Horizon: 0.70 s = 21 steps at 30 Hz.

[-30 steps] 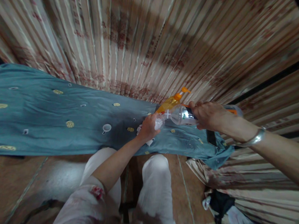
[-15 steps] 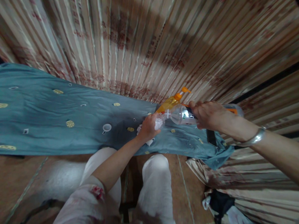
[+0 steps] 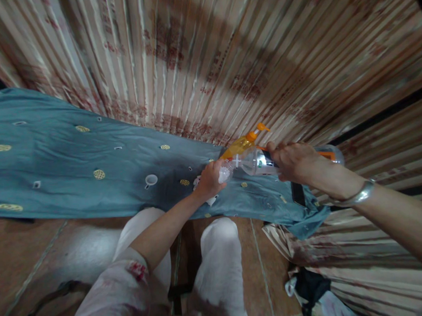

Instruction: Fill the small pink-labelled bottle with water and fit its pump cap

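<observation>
Cloth-draped bench (image 3: 64, 157), pleated printed curtain (image 3: 198, 58) behind.
My right grip (image 3: 293, 161) wraps a clear plastic bottle (image 3: 248, 163), tipped over the bench, neck at the clear vessel (image 3: 225, 173) held in my left grip (image 3: 209, 180).

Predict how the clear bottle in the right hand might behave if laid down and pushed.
The bottle would probably roll, since its sides look rounded. Its clear, shiny wall suggests smooth plastic that may slip or dent if the right hand squeezes it.
</observation>
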Each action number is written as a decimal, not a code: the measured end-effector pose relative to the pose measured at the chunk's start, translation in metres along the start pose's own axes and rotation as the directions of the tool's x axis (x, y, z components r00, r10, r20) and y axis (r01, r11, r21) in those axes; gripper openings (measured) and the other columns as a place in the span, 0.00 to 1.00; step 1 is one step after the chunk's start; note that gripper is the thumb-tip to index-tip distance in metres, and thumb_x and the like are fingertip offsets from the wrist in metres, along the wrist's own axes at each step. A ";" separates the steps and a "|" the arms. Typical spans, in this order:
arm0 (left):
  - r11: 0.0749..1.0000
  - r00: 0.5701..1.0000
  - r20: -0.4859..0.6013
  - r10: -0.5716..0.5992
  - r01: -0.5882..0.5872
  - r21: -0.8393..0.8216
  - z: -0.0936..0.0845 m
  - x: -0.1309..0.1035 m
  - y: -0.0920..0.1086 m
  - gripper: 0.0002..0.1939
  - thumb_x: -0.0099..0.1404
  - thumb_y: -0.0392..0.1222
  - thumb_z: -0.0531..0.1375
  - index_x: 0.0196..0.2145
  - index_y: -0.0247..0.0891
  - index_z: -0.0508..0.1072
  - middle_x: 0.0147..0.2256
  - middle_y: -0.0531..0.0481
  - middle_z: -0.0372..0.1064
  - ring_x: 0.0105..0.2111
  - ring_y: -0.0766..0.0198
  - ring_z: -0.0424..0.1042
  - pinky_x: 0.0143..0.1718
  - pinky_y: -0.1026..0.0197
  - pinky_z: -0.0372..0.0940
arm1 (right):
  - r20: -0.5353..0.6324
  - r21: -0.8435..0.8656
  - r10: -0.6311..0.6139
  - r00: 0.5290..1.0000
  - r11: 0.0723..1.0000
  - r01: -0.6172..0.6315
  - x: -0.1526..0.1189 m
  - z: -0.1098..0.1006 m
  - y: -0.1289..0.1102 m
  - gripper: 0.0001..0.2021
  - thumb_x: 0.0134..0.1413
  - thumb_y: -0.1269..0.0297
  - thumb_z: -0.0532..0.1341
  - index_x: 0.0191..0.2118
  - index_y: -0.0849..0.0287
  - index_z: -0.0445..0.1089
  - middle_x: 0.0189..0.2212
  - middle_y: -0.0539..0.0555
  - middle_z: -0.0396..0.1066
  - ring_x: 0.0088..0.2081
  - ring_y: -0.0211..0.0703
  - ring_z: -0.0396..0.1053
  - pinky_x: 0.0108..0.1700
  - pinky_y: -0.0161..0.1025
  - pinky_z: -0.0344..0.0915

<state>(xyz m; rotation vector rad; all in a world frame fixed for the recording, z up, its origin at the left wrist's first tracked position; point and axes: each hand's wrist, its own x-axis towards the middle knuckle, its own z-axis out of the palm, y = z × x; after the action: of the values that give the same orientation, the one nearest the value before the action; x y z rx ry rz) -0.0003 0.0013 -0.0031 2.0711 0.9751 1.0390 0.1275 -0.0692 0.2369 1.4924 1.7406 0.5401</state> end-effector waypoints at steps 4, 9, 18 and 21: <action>1.000 1.000 0.009 -0.022 0.022 0.000 -0.001 0.000 0.001 0.39 0.50 0.34 0.66 0.59 0.39 0.58 0.54 0.40 0.64 0.55 0.49 0.66 0.57 0.46 0.64 | 0.041 0.007 0.005 0.999 1.000 -0.005 -0.001 -0.007 -0.002 0.31 0.47 0.69 0.68 0.56 0.78 0.61 0.40 0.74 0.75 0.43 0.62 0.76 0.41 0.44 0.67; 1.000 1.000 0.008 -0.026 0.026 0.003 -0.001 0.000 0.001 0.40 0.50 0.34 0.67 0.59 0.39 0.58 0.54 0.40 0.64 0.55 0.48 0.66 0.57 0.46 0.64 | 0.045 0.006 0.009 0.999 1.000 -0.009 -0.002 -0.010 -0.003 0.30 0.48 0.69 0.68 0.56 0.77 0.61 0.41 0.75 0.75 0.44 0.63 0.76 0.43 0.45 0.67; 1.000 1.000 0.002 0.001 -0.001 -0.004 0.001 0.000 -0.001 0.39 0.50 0.33 0.66 0.58 0.39 0.58 0.54 0.40 0.64 0.55 0.49 0.66 0.56 0.46 0.64 | 0.010 -0.006 0.019 1.000 1.000 -0.018 0.000 -0.007 -0.003 0.28 0.47 0.71 0.68 0.53 0.75 0.63 0.40 0.73 0.75 0.42 0.62 0.77 0.41 0.46 0.69; 1.000 1.000 0.004 -0.005 0.005 -0.005 0.001 0.001 -0.002 0.40 0.50 0.33 0.66 0.59 0.38 0.58 0.54 0.39 0.64 0.56 0.48 0.65 0.57 0.46 0.64 | 0.005 -0.026 0.018 1.000 0.999 -0.018 0.001 -0.006 -0.003 0.29 0.46 0.71 0.69 0.54 0.76 0.62 0.40 0.72 0.75 0.43 0.62 0.76 0.42 0.46 0.68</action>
<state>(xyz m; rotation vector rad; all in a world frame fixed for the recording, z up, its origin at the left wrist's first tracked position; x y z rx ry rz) 0.0007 0.0027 -0.0046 2.0652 0.9742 1.0337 0.1205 -0.0680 0.2379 1.4917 1.7111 0.5657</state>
